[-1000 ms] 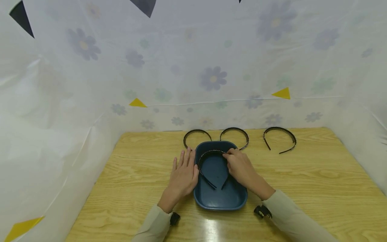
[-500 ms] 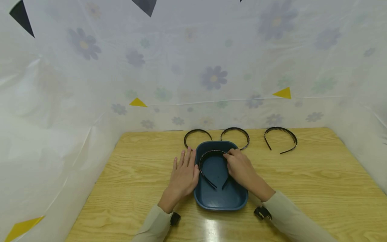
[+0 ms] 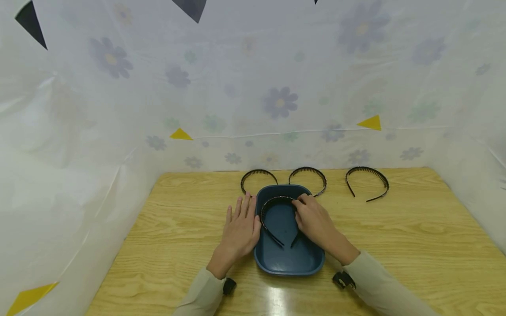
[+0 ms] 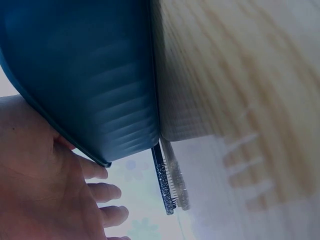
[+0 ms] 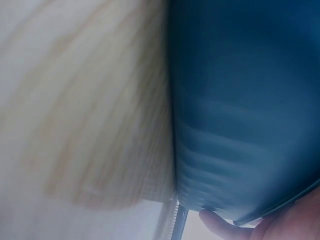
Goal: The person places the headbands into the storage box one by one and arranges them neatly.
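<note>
A dark blue plastic basin (image 3: 288,264) sits on the table between my hands. Inside it lies a black toothed headband (image 3: 278,198), its two ends pointing towards me. My right hand (image 3: 315,218) reaches over the basin's right rim and pinches the headband at its upper right; that part of the band is hidden by the hand. In the right wrist view, one finger (image 5: 225,228) shows below the basin's rim. My left hand (image 3: 239,231) rests along the left rim with straight fingers. From the left wrist, its palm (image 4: 45,175) appears beside the basin wall (image 4: 85,75).
Behind the basin lie two more black headbands, a left one (image 3: 258,171) and a middle one (image 3: 306,169), partly covered by the basin. A further headband (image 3: 366,169) lies at the back right. A flowered white sheet (image 3: 237,101) encloses the wood-grain table (image 3: 178,237).
</note>
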A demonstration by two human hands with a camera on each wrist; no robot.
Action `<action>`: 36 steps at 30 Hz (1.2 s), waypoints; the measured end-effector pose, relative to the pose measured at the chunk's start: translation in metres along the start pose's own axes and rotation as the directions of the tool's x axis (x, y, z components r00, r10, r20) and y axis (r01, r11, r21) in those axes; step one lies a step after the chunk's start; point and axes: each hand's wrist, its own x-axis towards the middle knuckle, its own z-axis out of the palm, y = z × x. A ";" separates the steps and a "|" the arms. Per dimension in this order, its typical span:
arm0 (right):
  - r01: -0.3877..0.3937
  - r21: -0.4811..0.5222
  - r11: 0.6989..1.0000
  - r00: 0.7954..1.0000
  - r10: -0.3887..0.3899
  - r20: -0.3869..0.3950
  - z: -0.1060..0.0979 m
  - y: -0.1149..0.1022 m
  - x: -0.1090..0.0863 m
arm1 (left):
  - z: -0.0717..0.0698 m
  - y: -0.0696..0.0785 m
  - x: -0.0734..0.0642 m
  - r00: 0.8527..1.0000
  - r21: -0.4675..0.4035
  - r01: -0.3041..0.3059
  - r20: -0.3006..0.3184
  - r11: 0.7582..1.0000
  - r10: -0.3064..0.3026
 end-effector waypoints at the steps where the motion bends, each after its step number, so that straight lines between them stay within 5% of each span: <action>1: 0.001 0.003 1.000 1.000 -0.001 -0.002 0.000 0.000 0.000 | 0.000 0.000 0.000 1.000 -0.001 0.001 0.001 1.000 -0.001; 10: 0.008 0.010 1.000 1.000 -0.008 -0.023 0.001 0.001 0.000 | 0.001 0.000 0.000 1.000 0.003 0.005 -0.004 1.000 -0.005; 18: 0.025 0.054 0.998 0.991 -0.018 -0.133 0.002 0.005 -0.002 | 0.002 0.000 0.000 1.000 -0.004 0.002 -0.010 1.000 -0.002; 36: -0.105 0.234 0.966 0.963 0.158 -0.220 -0.036 0.040 -0.009 | 0.002 0.000 0.000 1.000 -0.005 0.005 -0.004 1.000 -0.005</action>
